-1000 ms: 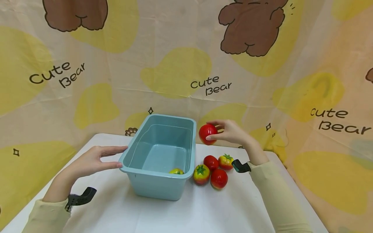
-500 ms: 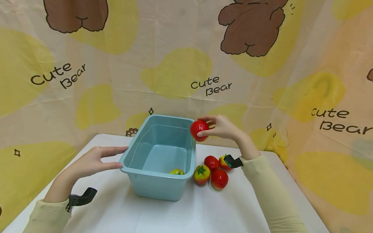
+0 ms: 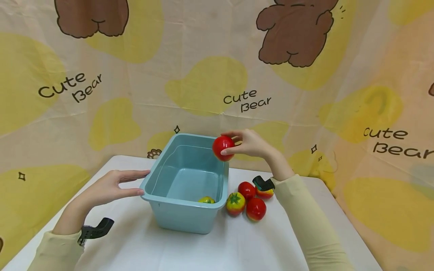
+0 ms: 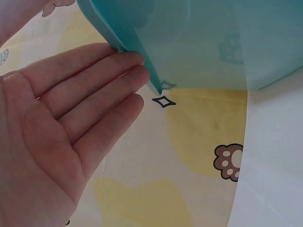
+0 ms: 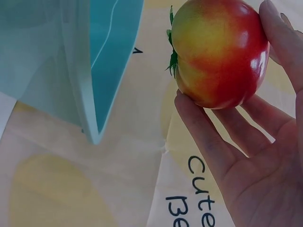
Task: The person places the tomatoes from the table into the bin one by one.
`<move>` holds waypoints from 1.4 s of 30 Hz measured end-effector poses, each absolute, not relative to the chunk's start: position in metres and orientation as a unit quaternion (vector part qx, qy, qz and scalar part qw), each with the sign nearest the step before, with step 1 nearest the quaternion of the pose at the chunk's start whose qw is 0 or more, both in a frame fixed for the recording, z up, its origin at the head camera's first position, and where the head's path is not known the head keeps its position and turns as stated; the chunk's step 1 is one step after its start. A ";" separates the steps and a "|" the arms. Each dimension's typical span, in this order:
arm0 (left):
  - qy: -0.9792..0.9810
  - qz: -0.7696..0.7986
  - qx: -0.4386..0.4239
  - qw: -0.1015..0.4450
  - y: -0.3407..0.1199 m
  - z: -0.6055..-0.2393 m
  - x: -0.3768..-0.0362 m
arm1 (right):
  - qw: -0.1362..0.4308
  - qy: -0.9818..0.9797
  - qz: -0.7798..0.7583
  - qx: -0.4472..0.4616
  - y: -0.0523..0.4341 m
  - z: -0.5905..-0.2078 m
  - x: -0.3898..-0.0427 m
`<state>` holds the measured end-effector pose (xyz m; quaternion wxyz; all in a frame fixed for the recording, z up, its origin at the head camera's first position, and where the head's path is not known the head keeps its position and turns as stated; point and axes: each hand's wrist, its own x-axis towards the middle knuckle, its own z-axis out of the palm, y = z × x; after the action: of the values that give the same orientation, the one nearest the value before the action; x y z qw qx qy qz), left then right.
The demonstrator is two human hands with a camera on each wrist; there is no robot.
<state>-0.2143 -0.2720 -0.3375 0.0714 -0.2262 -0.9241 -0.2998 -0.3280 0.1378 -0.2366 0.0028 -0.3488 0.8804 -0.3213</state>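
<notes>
The right hand's fingers point(image 5: 208, 137) pinch a red toy tomato point(image 3: 223, 148) above the far right rim of the blue tub point(image 3: 184, 216). The left hand point(image 3: 108, 186) lies flat, fingers straight against the tub's left rim. Right of the tub four more tomatoes point(image 3: 246, 198) cluster on the tabletop point(image 3: 237, 244). Released too near the rim, the fruit could glance off and roll away.

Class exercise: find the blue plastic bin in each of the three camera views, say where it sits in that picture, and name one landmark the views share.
Head: the blue bin stands at centre on the white table.
Left wrist: its corner fills the top right, touching the left hand's fingertips.
Right wrist: its wall fills the top left, beside the held tomato.
Shared landmark: the yellow-patterned bear curtain.
</notes>
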 end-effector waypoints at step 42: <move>-0.916 -0.331 -0.220 0.061 -0.272 -0.339 -0.214 | 0.043 0.859 -0.314 -0.401 0.076 -0.231 -0.332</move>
<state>-0.2140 -0.2724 -0.3393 0.0606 -0.2199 -0.9156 -0.3311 -0.3321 0.0756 -0.2312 0.0426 -0.4011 0.8595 -0.3140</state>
